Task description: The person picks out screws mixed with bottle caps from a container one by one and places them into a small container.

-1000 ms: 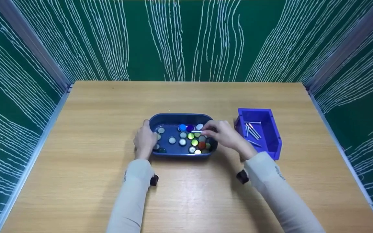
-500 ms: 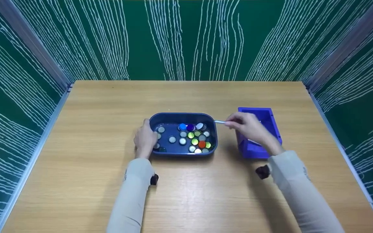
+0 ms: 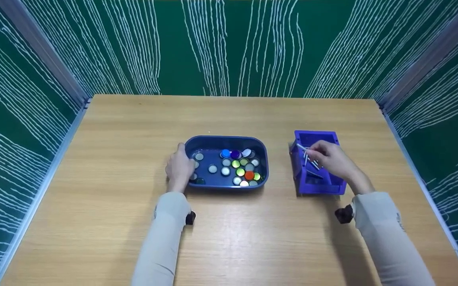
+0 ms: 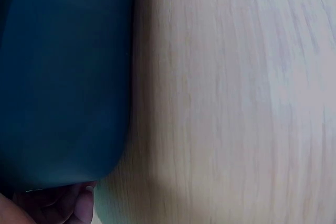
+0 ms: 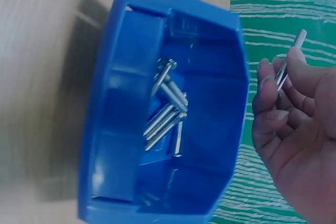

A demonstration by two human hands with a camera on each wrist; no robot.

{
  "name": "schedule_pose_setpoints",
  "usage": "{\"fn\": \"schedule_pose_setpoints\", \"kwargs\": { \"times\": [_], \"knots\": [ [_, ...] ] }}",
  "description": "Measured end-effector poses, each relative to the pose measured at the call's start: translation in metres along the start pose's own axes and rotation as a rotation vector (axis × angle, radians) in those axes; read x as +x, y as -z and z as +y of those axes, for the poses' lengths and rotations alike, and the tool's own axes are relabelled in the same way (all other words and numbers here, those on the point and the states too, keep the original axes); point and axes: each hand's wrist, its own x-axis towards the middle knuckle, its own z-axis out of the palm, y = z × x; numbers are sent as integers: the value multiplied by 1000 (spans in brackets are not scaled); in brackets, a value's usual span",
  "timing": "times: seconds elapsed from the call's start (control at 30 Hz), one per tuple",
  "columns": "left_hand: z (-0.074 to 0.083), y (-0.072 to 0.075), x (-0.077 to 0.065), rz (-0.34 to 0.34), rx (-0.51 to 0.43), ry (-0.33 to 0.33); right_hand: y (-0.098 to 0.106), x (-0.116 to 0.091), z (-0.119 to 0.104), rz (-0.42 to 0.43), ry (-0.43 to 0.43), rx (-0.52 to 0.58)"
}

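My left hand (image 3: 180, 169) grips the left end of a dark blue oval tub (image 3: 225, 186). In the left wrist view its curled fingers (image 4: 68, 205) show at the tub's end wall (image 4: 68, 103). On the tub's floor lie several small round discs like bottle caps, among them an orange one (image 3: 249, 175) and a bright blue one (image 3: 225, 153). To the right, my right hand (image 3: 334, 159) pinches a silver bolt (image 5: 299, 39) between thumb and fingertips, over a blue-purple bin (image 3: 320, 190). Several more bolts (image 5: 163, 124) lie loose inside this bin.
Both containers stand on a light wooden table (image 3: 229, 238), with a strip of tabletop between them. Green walls with white wavy lines (image 3: 253, 47) rise behind the table and at both sides.
My right hand has carried the bolt rightward from over the tub to over the bin. The left hand has kept its grip on the tub.
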Motion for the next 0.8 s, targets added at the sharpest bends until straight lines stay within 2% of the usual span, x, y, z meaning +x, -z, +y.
{"fn": "schedule_pose_setpoints", "kwargs": {
  "times": [0.13, 0.37, 0.57, 0.8],
  "knots": [
    [-1, 1, 0, 6, 5, -3, -5, 0, 12, 37, -4, 11],
    [-1, 0, 1, 1, 11, 0, -15, 0, 29, 45, -57, -56],
    [-1, 0, 1, 3, 12, 1, -20, 4, 31, 38, -74, -133],
    [-2, 0, 2, -6, 5, 4, -28, 6, 35, 70, -82, -153]
  ]
}}
